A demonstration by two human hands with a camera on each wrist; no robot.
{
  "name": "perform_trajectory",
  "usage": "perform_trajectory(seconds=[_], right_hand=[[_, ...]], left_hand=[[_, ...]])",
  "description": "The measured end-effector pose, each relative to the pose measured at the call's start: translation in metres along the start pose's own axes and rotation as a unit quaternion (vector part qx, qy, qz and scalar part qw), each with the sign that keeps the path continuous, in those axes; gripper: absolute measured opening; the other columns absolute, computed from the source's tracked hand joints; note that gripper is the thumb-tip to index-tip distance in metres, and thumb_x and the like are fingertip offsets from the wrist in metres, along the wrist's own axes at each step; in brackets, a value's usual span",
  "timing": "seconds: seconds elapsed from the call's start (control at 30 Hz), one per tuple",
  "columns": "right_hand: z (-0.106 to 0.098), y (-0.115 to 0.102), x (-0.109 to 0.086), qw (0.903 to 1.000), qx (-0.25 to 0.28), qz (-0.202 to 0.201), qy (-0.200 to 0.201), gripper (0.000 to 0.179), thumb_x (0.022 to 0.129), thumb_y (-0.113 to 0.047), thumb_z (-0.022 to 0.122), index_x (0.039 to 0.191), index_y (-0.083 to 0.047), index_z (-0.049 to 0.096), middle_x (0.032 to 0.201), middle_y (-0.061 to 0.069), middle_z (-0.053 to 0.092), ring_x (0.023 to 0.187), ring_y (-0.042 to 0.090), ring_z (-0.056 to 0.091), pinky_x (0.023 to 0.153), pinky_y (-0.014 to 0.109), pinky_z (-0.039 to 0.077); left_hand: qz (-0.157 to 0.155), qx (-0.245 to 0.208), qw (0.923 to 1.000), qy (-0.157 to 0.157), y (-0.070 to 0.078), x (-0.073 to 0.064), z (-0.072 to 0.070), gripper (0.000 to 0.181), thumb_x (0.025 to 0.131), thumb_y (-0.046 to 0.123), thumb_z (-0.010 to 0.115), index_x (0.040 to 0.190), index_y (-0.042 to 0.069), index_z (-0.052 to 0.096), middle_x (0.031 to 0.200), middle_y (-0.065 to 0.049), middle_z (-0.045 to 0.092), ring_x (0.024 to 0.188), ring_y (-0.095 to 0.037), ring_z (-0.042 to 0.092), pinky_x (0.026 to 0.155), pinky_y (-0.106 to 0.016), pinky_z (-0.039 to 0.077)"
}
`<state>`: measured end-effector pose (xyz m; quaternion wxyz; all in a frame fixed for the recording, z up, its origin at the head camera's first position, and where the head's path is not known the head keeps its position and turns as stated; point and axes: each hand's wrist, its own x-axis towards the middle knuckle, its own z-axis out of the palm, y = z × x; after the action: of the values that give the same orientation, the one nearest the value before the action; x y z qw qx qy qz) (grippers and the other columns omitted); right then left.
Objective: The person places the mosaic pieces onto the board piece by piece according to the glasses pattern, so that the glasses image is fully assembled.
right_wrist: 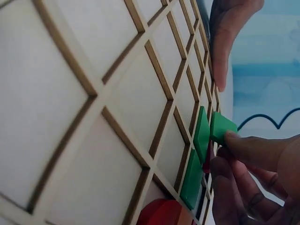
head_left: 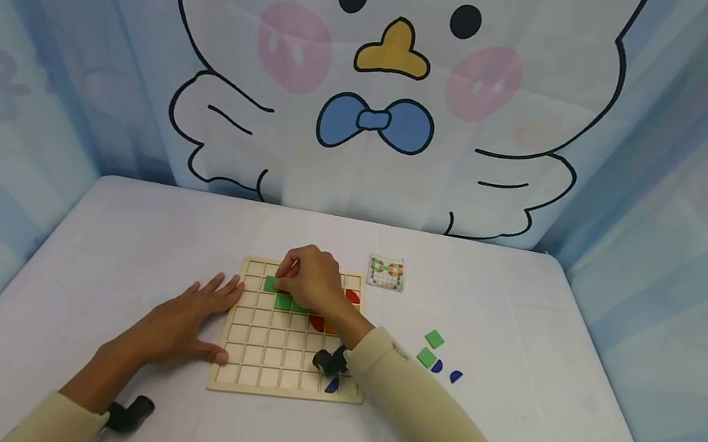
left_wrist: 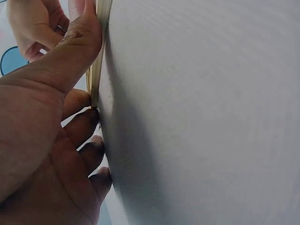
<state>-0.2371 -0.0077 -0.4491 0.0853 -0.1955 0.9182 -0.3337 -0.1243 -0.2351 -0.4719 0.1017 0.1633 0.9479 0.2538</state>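
A wooden grid board point(head_left: 253, 353) lies flat on the table. Over its upper left part my right hand point(head_left: 313, 279) pinches a green square tile point(right_wrist: 223, 127) between thumb and fingers. In the right wrist view that tile stands close beside another green tile point(right_wrist: 201, 136), which is set in the grid next to a further green tile point(right_wrist: 190, 183). My left hand point(head_left: 185, 323) rests along the board's left edge, fingers spread and fairly straight, with the thumb by the lower part of that edge. The right hand and sleeve hide some of the board's cells.
Red pieces point(head_left: 352, 296) and orange pieces sit at the board's right side, with a blue piece point(head_left: 332, 385) lower down. Right of the board lie loose green tiles point(head_left: 434, 339) and blue half-round pieces point(head_left: 456, 376). A small patterned card point(head_left: 386, 272) lies behind the board.
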Motion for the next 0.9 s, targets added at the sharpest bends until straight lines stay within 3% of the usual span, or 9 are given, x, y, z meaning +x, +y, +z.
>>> perform_trajectory(seconds=[0.37,0.9], right_hand=[[0.0025,0.0004,0.0046,0.9998,0.02,0.003,0.0,0.014,0.089,-0.019,0.088,0.081,-0.02,0.076,0.074,-0.005,0.071,0.068,0.01,0.064,0.064,0.026,0.05],[0.0052,-0.0025,0.0065,0.9995,0.011,0.028,0.009,0.014,0.089,-0.021,0.088,0.082,-0.021,0.077,0.076,-0.006,0.071,0.068,0.01,0.064,0.059,0.024,0.049]], left_hand=[[-0.003,0.007,1.0,-0.002,-0.0007,0.0012,0.0008,0.119,0.074,0.05,0.092,0.167,0.007,0.031,0.175,-0.016,0.026,0.164,-0.045,0.019,0.132,-0.067,0.017],[-0.003,0.005,1.0,-0.002,-0.0001,0.0013,0.001,0.119,0.075,0.05,0.092,0.167,0.007,0.03,0.175,-0.015,0.025,0.164,-0.045,0.019,0.132,-0.067,0.017]])
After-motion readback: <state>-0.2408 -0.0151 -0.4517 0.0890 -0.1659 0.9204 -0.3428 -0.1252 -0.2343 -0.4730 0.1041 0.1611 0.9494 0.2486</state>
